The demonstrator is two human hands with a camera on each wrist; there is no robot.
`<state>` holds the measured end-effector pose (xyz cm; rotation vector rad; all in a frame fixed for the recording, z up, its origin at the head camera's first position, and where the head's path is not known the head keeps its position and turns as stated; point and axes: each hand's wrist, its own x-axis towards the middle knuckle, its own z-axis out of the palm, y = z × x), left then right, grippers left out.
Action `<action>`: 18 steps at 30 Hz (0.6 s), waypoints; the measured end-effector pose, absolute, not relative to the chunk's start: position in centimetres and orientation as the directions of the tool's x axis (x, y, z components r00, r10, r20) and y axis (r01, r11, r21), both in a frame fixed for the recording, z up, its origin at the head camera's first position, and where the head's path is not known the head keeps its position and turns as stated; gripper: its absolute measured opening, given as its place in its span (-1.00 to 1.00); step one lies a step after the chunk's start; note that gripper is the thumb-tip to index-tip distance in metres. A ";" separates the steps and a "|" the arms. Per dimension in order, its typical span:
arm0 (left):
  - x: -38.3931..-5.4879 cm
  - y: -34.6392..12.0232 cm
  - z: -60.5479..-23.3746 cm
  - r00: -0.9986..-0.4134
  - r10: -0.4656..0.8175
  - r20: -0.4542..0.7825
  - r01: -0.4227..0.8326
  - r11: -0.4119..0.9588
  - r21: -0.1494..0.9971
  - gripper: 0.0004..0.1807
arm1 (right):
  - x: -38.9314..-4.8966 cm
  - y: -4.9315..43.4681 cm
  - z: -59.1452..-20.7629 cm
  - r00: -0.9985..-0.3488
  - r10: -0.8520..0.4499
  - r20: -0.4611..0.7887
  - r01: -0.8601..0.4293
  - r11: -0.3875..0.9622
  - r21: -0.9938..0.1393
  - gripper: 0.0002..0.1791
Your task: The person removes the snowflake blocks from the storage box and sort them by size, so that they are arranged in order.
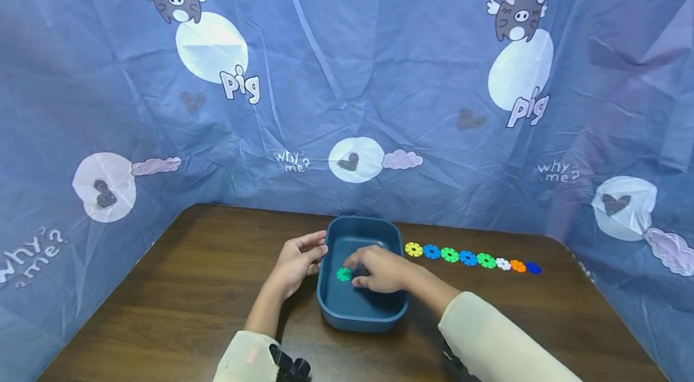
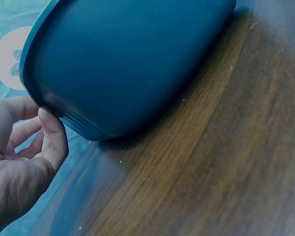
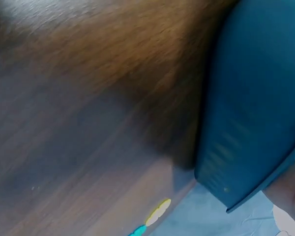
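A dark blue plastic box [image 1: 362, 323] stands on the table with a green notched disc [image 1: 344, 274] lying in it. My left hand [image 1: 295, 263] holds the box's left side near the far corner. In the left wrist view, the thumb and index finger of that left hand [image 2: 27, 152] meet at the rim. Reaching over the right rim, my right hand [image 1: 382, 270] is down inside the box. Its index finger and thumb are spread apart, with fingertips close beside the green disc. In the right wrist view the box wall [image 3: 255, 98] hides most of this hand.
Right of the box, a row of notched discs in several colours runs along the table [image 1: 217, 285], from a yellow disc [image 1: 414, 249] beside the box to a dark blue disc [image 1: 534, 268]. A blue printed cloth [image 1: 303, 68] hangs behind and around the table.
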<state>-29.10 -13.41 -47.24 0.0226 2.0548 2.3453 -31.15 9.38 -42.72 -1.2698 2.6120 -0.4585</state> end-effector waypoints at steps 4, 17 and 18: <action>-29.1 -13.4 -47.3 -1.000 0.028 -0.004 -0.008 -0.137 0.991 -0.54 | -31.4 8.8 -43.1 -0.607 -0.793 -0.052 -0.733 0.583 -0.349 -0.61; -29.2 -13.4 -47.2 -0.999 0.033 -0.017 -0.022 -0.143 0.989 -0.54 | -32.2 7.4 -44.3 -0.646 -0.760 -0.066 -0.667 0.605 -0.435 -0.65; -29.2 -13.4 -47.3 -0.999 0.035 -0.015 -0.020 -0.143 0.990 -0.54 | -32.2 7.4 -44.4 -0.650 -0.757 -0.065 -0.661 0.605 -0.443 -0.67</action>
